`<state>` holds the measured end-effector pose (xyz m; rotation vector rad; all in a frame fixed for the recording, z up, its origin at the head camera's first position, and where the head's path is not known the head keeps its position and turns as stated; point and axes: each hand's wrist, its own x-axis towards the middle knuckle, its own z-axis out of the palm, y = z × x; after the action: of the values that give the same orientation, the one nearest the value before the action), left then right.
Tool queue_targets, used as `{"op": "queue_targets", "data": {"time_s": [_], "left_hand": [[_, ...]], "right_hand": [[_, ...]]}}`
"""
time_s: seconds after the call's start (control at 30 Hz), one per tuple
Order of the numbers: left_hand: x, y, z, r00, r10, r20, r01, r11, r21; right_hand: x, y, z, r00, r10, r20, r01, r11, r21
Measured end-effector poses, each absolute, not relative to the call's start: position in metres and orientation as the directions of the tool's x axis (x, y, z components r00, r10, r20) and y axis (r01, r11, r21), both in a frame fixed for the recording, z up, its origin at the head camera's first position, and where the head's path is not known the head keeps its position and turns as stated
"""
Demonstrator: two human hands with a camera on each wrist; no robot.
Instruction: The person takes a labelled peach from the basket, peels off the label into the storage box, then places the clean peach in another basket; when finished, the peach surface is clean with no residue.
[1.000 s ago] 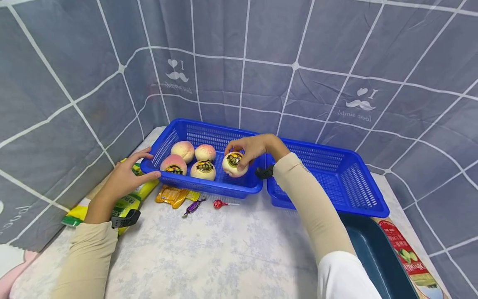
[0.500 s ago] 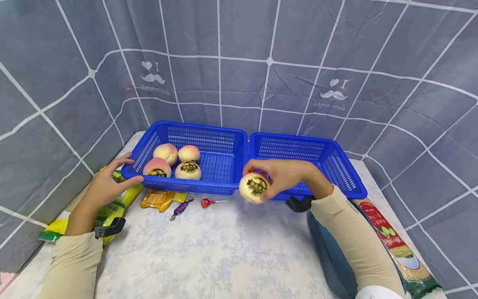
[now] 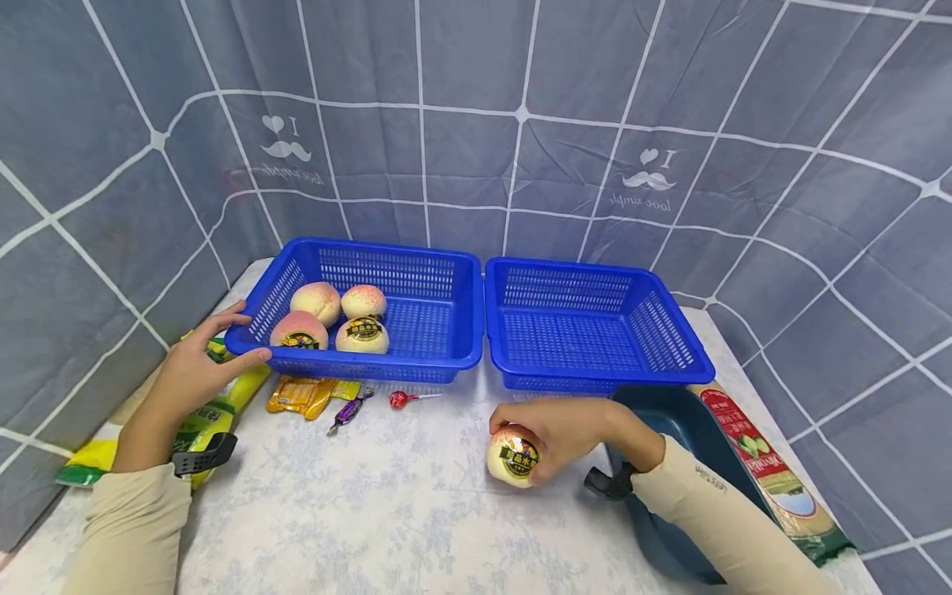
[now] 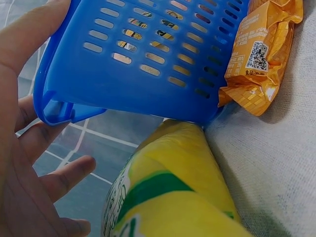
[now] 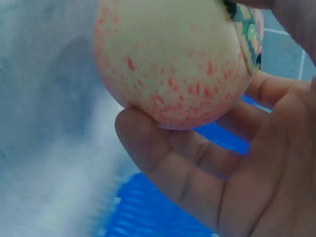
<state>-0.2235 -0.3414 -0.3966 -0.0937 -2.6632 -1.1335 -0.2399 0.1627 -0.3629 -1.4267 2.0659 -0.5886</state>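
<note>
- My right hand (image 3: 565,430) has its fingers curled round a peach (image 3: 513,456), a round, smooth fruit, cream with red speckles (image 5: 173,64) and a dark round label with gold print facing the head camera.
- The peach sits low over the pale, faintly flowered tablecloth (image 3: 416,521), in front of the right basket (image 3: 595,376) and just left of a dark blue tray (image 3: 692,421).
- My left hand (image 3: 197,364) grips the near left corner of the left basket (image 3: 387,368): thumb on the front rim, fingers relaxed round the outside wall.
- Both baskets are rigid blue plastic, rectangular, with slotted walls, standing side by side.
- The left basket holds four more peaches (image 3: 327,318) bunched at its left end; two show the same dark label.
- I see nothing inside the right basket.
- A glossy yellow-green packet (image 4: 173,197) lies under the left basket's corner, a crinkled orange wrapper (image 3: 301,395) beside it.
- A purple sweet (image 3: 345,411) and a red lollipop (image 3: 400,399) lie before that basket.
</note>
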Motion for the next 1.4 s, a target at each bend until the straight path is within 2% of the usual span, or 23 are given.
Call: {"op": "queue_targets", "data": {"time_s": [0.17,0.3,0.47,0.57,0.63,0.73,0.8,0.87,0.97,1.1,1.2,1.4], "left_hand": [[-0.222,-0.341,-0.396,-0.968,-0.024,0.251,0.165,0.694,0.7],[-0.223,-0.34,-0.397,-0.968,-0.019,0.252,0.171,0.685,0.708],[-0.226,-0.34,-0.394,-0.966,-0.018,0.259,0.174,0.692,0.701],[-0.226,-0.338,-0.392,-0.947,-0.018,0.32,0.214,0.707,0.674],[-0.225,-0.333,-0.388,-0.91,-0.014,0.414,0.28,0.716,0.64],[-0.221,-0.314,-0.378,-0.795,0.031,0.605,0.448,0.702,0.553],[-0.219,-0.293,-0.371,-0.692,0.116,0.713,0.603,0.636,0.482],[-0.215,-0.265,-0.364,-0.625,0.232,0.745,0.72,0.54,0.436],[-0.207,-0.216,-0.366,-0.599,0.434,0.673,0.799,0.388,0.46],[-0.193,-0.16,-0.383,-0.662,0.606,0.441,0.731,0.395,0.557],[-0.189,-0.13,-0.398,-0.692,0.644,0.326,0.68,0.429,0.595],[-0.198,-0.083,-0.425,-0.711,0.667,0.224,0.629,0.46,0.626]], "right_hand": [[-0.246,0.162,-0.381,-0.295,-0.929,-0.223,-0.627,0.364,-0.689],[-0.247,0.167,-0.382,-0.338,-0.917,-0.214,-0.6,0.385,-0.702],[-0.241,0.17,-0.373,-0.424,-0.888,-0.178,-0.694,0.445,-0.567],[-0.235,0.169,-0.366,-0.473,-0.857,-0.203,-0.708,0.508,-0.491],[-0.231,0.168,-0.363,-0.499,-0.838,-0.221,-0.694,0.539,-0.477],[-0.226,0.167,-0.362,-0.526,-0.828,-0.193,-0.706,0.552,-0.445],[-0.224,0.165,-0.363,-0.536,-0.83,-0.155,-0.725,0.547,-0.418],[-0.223,0.164,-0.363,-0.547,-0.827,-0.13,-0.737,0.55,-0.393],[-0.222,0.164,-0.362,-0.556,-0.82,-0.134,-0.729,0.559,-0.395],[-0.223,0.169,-0.36,-0.563,-0.809,-0.17,-0.69,0.573,-0.442],[-0.225,0.176,-0.359,-0.565,-0.808,-0.166,-0.668,0.566,-0.484],[-0.229,0.184,-0.361,-0.565,-0.816,-0.125,-0.644,0.53,-0.552]]}}
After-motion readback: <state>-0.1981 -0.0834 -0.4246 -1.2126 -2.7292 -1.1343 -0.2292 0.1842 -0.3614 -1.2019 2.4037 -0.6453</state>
